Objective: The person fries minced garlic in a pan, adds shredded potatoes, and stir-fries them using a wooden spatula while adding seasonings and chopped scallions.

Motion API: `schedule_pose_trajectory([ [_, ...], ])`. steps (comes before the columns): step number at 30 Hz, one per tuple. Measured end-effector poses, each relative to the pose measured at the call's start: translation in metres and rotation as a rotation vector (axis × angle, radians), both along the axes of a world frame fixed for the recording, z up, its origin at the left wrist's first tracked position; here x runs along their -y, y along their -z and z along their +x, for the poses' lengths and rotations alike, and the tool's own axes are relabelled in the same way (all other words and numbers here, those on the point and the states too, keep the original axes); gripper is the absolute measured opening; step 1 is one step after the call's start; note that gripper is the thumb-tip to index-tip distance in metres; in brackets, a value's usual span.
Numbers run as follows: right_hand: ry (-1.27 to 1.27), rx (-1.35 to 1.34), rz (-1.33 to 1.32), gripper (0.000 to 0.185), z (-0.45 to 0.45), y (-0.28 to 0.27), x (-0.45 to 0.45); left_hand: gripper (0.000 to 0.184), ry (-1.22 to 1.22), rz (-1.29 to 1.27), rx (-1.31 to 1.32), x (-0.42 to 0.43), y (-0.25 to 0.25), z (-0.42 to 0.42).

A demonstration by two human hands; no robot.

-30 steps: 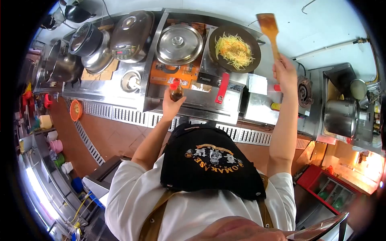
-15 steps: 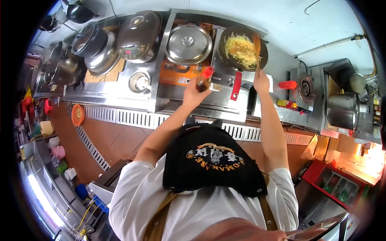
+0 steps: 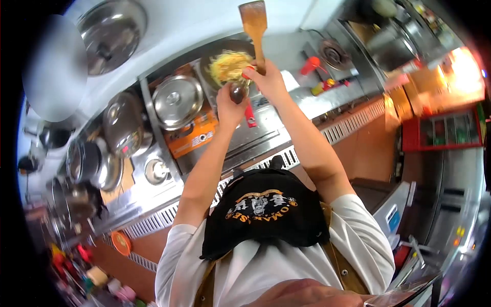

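My left hand (image 3: 230, 105) is wrapped round a small bottle with dark contents (image 3: 238, 93), its base turned up toward me. My right hand (image 3: 271, 82) grips a wooden spatula (image 3: 254, 23), its blade pointing up and away. The same hand's fingers are at the bottle's red cap (image 3: 248, 72); whether the cap is loose I cannot tell. Beyond both hands, a dark frying pan (image 3: 205, 66) holds pale yellow shredded strips (image 3: 226, 65). The pan's red handle (image 3: 250, 117) points toward me, partly hidden by my left hand and the bottle.
Left of the pan is a round steel lid (image 3: 178, 102) above an orange printed surface (image 3: 192, 138). Farther left stand a rice cooker (image 3: 121, 123) and a small metal bowl (image 3: 156, 171). On the right are a red squeeze bottle (image 3: 310, 65), a yellow-capped bottle (image 3: 322, 88) and a burner (image 3: 335, 53).
My view has turned and the hands have come together at the bottle. The spatula has lifted out of the pan, blade up, and my right fingers have reached the red cap.
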State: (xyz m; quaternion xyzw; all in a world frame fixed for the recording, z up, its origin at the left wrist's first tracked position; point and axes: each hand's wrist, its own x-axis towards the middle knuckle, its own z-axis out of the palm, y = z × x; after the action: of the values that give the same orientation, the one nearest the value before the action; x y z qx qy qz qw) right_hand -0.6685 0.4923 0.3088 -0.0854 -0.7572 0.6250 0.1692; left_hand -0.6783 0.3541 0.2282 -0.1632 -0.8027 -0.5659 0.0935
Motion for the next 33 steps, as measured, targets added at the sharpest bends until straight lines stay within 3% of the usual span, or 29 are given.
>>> schedule_pose_trajectory([
  [1, -0.012, 0.074, -0.197, 0.027, 0.007, -0.011, -0.012, 0.064, 0.036, 0.013, -0.001, -0.017, 0.006, 0.001],
  [5, 0.03, 0.253, -0.48, 0.023, 0.043, -0.015, -0.077, 0.066, 0.269, 0.121, 0.204, -0.078, -0.008, 0.024],
  [6, 0.038, 0.286, -0.547, 0.02, 0.051, -0.006, -0.099, 0.066, 0.29, 0.056, 0.115, -0.095, -0.001, 0.029],
  [8, 0.107, 0.313, -0.487, 0.02, 0.071, 0.002, -0.128, 0.066, 0.309, 0.071, 0.04, -0.136, 0.039, 0.04],
  [10, 0.118, 0.347, -0.489, 0.02, 0.088, 0.027, -0.161, 0.066, 0.342, 0.045, 0.108, -0.168, 0.069, 0.058],
  [11, 0.161, 0.384, -0.466, 0.02, 0.093, 0.044, -0.175, 0.066, 0.37, 0.092, 0.284, -0.184, 0.081, 0.071],
  [16, 0.196, 0.565, -0.498, 0.023, 0.11, 0.076, -0.249, 0.065, 0.353, 0.032, 0.412, -0.259, 0.103, 0.094],
  [18, 0.278, 0.548, -0.45, 0.025, 0.109, 0.098, -0.285, 0.062, 0.227, -0.068, 0.145, -0.299, 0.127, 0.083],
  [22, 0.355, 0.432, -0.411, 0.028, 0.106, 0.106, -0.351, 0.062, 0.082, -0.065, 0.228, -0.374, 0.204, 0.035],
  [26, 0.342, 0.527, -0.33, 0.019, 0.116, 0.11, -0.393, 0.06, 0.028, -0.079, 0.204, -0.429, 0.267, -0.021],
  [27, 0.339, 0.523, -0.357, 0.02, 0.117, 0.108, -0.397, 0.059, 0.059, -0.086, 0.221, -0.44, 0.286, -0.029],
  [29, 0.323, 0.501, -0.44, 0.029, 0.115, 0.105, -0.402, 0.054, 0.046, -0.118, 0.164, -0.448, 0.269, -0.034],
  [30, 0.3, 0.492, -0.504, 0.035, 0.113, 0.103, -0.404, 0.055, 0.052, -0.106, 0.203, -0.46, 0.293, -0.038],
  [31, 0.294, 0.499, -0.512, 0.036, 0.107, 0.101, -0.405, 0.057, 0.185, -0.058, 0.325, -0.45, 0.263, -0.042],
  [32, 0.29, 0.507, -0.523, 0.039, 0.1, 0.1, -0.404, 0.068, 0.039, -0.092, 0.194, -0.461, 0.296, -0.039],
  [33, 0.187, 0.423, -0.488, 0.045, 0.091, 0.098, -0.4, 0.083, -0.027, -0.191, 0.214, -0.457, 0.29, -0.03],
])
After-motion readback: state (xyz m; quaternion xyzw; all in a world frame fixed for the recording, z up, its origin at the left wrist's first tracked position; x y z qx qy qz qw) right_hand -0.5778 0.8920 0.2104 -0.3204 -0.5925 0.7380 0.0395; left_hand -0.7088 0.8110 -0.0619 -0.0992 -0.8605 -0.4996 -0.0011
